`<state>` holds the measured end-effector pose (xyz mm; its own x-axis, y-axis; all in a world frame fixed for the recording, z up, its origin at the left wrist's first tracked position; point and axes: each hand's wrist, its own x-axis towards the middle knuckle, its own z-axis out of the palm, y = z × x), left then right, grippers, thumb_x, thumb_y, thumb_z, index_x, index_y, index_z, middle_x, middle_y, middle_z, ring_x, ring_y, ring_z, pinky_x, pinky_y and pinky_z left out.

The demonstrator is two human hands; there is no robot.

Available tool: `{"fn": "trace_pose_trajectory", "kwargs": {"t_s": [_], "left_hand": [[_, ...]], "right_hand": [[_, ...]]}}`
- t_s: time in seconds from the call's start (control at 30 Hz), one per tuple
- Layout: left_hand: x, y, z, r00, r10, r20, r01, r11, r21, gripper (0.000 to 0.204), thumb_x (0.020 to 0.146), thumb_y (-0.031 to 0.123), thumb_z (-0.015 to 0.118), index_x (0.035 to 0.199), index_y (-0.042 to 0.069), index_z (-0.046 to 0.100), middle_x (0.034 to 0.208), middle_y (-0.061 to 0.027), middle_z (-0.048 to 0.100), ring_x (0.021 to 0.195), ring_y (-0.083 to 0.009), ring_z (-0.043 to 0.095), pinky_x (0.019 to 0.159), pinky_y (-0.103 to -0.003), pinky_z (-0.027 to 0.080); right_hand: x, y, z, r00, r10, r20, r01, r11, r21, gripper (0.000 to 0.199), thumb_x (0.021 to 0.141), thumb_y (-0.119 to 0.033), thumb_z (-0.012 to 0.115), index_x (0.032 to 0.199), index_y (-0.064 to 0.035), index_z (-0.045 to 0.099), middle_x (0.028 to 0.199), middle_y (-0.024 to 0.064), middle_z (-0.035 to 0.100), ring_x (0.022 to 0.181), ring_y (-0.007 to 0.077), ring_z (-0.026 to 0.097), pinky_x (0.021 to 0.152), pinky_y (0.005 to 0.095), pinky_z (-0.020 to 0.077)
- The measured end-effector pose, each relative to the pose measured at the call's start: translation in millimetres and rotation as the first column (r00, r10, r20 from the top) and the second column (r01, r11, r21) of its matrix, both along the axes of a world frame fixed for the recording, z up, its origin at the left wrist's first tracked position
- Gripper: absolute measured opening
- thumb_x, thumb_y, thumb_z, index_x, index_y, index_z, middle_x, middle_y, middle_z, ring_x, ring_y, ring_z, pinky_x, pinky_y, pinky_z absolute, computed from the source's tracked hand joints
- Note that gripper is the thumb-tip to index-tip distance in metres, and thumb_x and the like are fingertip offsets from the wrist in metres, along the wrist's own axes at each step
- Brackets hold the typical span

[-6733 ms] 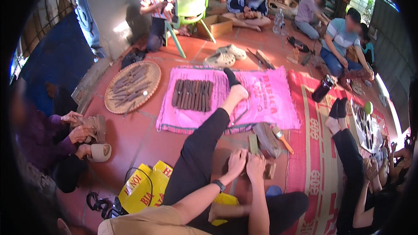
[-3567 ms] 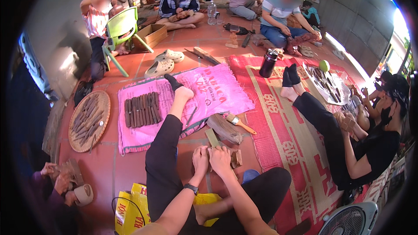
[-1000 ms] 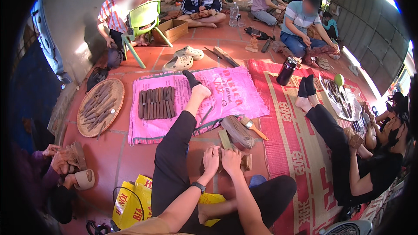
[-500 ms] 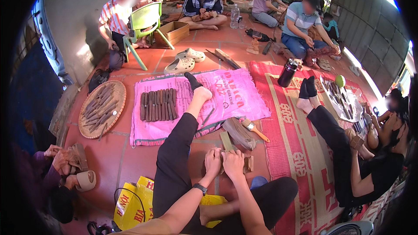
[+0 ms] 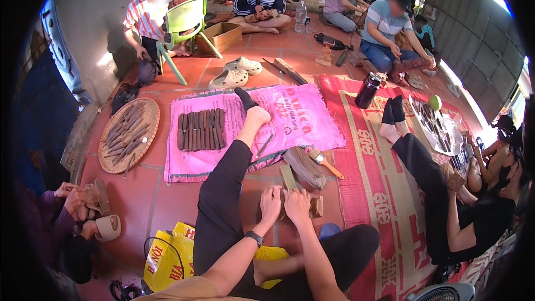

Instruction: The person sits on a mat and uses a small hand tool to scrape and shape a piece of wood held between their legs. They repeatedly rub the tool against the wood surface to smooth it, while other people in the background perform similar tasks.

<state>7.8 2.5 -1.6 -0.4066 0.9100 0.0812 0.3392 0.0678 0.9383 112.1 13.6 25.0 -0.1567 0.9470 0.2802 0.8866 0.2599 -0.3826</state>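
Note:
My left hand [image 5: 271, 203] and my right hand [image 5: 297, 206] are side by side low over the tiled floor, between my legs. The fingers of both are curled and pressed down, and what they grip is mostly hidden beneath them. A flat olive-coloured strip [image 5: 288, 178] sticks out just beyond my fingertips. Right of my right hand lies a small brown wooden block [image 5: 317, 207]. A greyish-brown bundle [image 5: 305, 168] rests beyond the hands, and a paintbrush [image 5: 326, 163] with an orange handle lies against its right side.
A pink sack [image 5: 223, 108] bears a row of dark wooden pieces [image 5: 200, 130]. Left of it is a round woven tray [image 5: 108, 164] with more sticks. A dark flask [image 5: 368, 91] stands on the red mat [image 5: 365, 184]. Several people sit working around me.
The whole view has shifted slightly. My hands stay close together in about the same place, with only a small movement of the fingers.

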Motion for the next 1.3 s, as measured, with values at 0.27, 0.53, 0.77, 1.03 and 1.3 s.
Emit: {"fn": "trace_pose_trajectory", "kwargs": {"t_s": [0.27,0.53,0.77,1.03,1.3], "left_hand": [[-1.8,-0.2,2.5,1.0,-0.008,-0.01,0.008,1.0,0.005,0.035,0.1,0.024,0.045,0.104,-0.002,0.069,0.112,-0.0197,0.067,0.107,-0.0343,0.062,0.096,-0.039,0.046],[-4.8,-1.2,1.0,1.0,-0.026,0.009,0.026,0.999,-0.026,0.035,0.1,0.027,0.044,0.107,0.004,0.069,0.115,-0.0174,0.065,0.112,-0.0358,0.058,0.099,-0.043,0.043],[-1.4,-0.3,-2.1,0.998,-0.032,0.047,0.033,0.999,-0.018,0.035,0.1,0.029,0.046,0.106,0.003,0.069,0.116,-0.0166,0.065,0.112,-0.0346,0.058,0.099,-0.043,0.043],[3.6,0.7,0.5,0.999,-0.03,0.04,0.031,0.999,-0.025,0.037,0.1,0.029,0.045,0.105,0.003,0.07,0.115,-0.0174,0.065,0.111,-0.0356,0.058,0.099,-0.043,0.043],[-2.5,2.4,-4.3,1.0,-0.025,0.008,0.025,1.0,-0.002,0.036,0.1,0.03,0.045,0.104,0.003,0.069,0.115,-0.0167,0.066,0.111,-0.0362,0.058,0.099,-0.044,0.042]], "right_hand": [[-2.3,-14.0,22.3,0.998,0.06,0.02,-0.062,0.994,0.088,0.031,0.093,-0.028,0.059,0.081,-0.0027,0.073,0.087,0.0123,0.069,0.087,0.0333,0.061,0.078,0.0477,0.0446],[-4.3,-15.8,28.0,0.998,0.069,0.008,-0.069,0.996,0.054,0.031,0.094,-0.028,0.059,0.084,-0.0033,0.073,0.087,0.0114,0.069,0.086,0.0331,0.062,0.077,0.0475,0.0448],[1.8,-5.1,-0.4,1.0,0.014,0.005,-0.014,1.0,0.017,0.031,0.094,-0.029,0.058,0.085,-0.0034,0.074,0.086,0.0124,0.069,0.086,0.0332,0.061,0.078,0.0469,0.0439],[-1.4,2.9,-15.1,0.998,-0.055,0.013,0.055,0.998,-0.032,0.03,0.093,-0.029,0.059,0.084,-0.0042,0.074,0.089,0.0124,0.069,0.088,0.0316,0.061,0.08,0.0458,0.0434],[-4.1,-5.8,11.1,0.999,0.019,0.039,-0.021,0.998,0.055,0.033,0.094,-0.03,0.058,0.083,-0.0027,0.073,0.086,0.013,0.07,0.087,0.0329,0.062,0.079,0.0463,0.0438]]}}
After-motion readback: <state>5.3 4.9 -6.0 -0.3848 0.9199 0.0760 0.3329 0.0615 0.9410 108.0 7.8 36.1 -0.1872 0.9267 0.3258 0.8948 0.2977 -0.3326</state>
